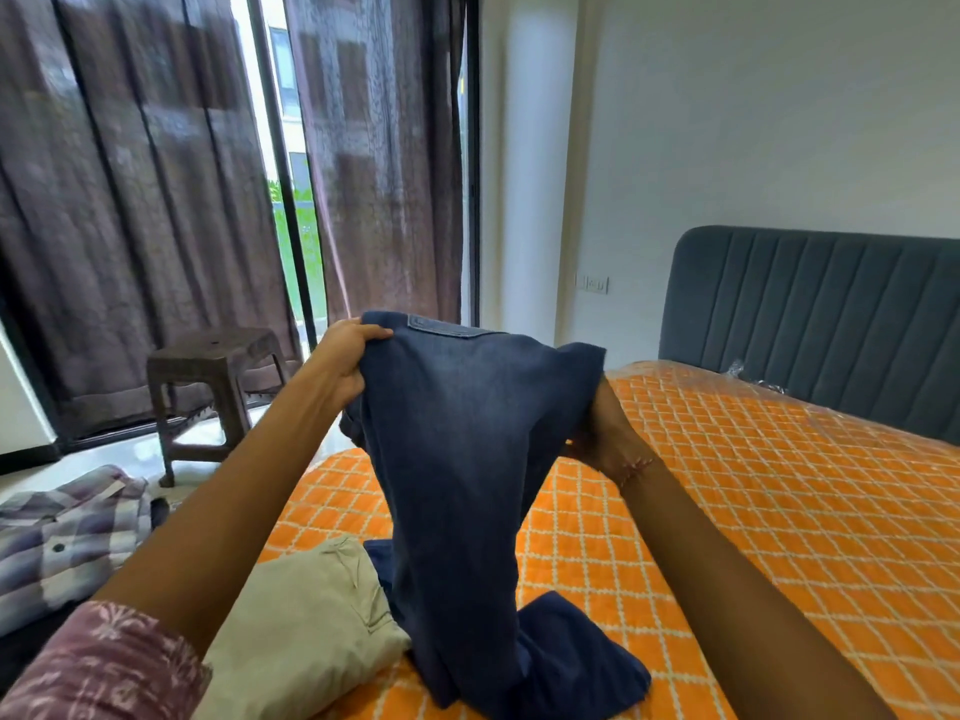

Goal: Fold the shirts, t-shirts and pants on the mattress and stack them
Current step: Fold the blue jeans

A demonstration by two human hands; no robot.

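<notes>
Sleeve [98, 662] nearest | left hand [345, 363], right hand [605, 433]: fingers curled on jeans [467, 459] waist, legs hanging below to mattress [727, 511] | patch [441, 324] unreadable

Colours and patterns of the fabrics around the two hands.

Between the left hand [340, 368] and the right hand [602, 433]: dark blue jeans [462, 459], faded paler at the middle. Below both hands: mattress [753, 511], orange with a white diamond lattice. Below the left hand: beige garment [306, 631], plain; further left, plaid shirt [67, 537], lavender, grey and white checks with dark buttons. On the left forearm: sleeve [98, 662], dusty pink with a pale floral print. Beyond the left hand: curtains [130, 200], sheer dark brown; stool [218, 387], dark brown. Beyond the right hand: headboard [810, 314], slate blue-grey with vertical ribs; wall [753, 122], white.
</notes>
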